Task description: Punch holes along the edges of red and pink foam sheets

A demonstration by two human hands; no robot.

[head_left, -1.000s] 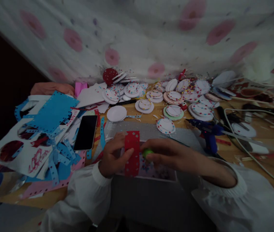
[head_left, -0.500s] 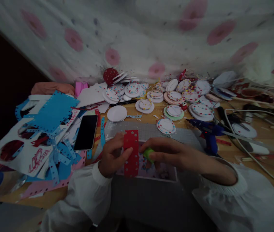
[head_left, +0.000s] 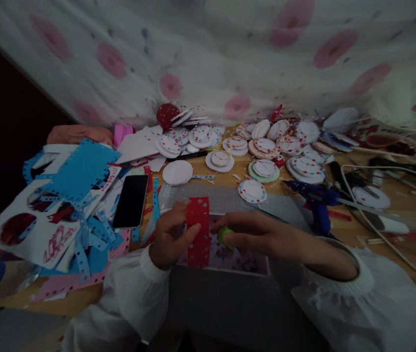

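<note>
My left hand (head_left: 173, 239) pinches a red paper strip (head_left: 197, 230) between thumb and fingers. The strip stands upright and has small flower- or star-shaped holes along both edges. My right hand (head_left: 263, 238) is closed on a small lime-green craft punch (head_left: 225, 236), just right of the strip and apart from it. Below both hands lies a shallow pale box (head_left: 266, 266) with small coloured bits inside. My hands and the strip hide much of it.
Decorated white paper discs (head_left: 252, 190) crowd the back of the table. On the left are a phone (head_left: 130, 200) and blue paper scraps (head_left: 83, 168). A blue glue gun (head_left: 320, 205) and a white cable (head_left: 362, 222) lie at right.
Both hands stay nearly in place. The red strip has shifted very slightly left. The right hand's lower fingers, seen under the green punch before, show less now.
</note>
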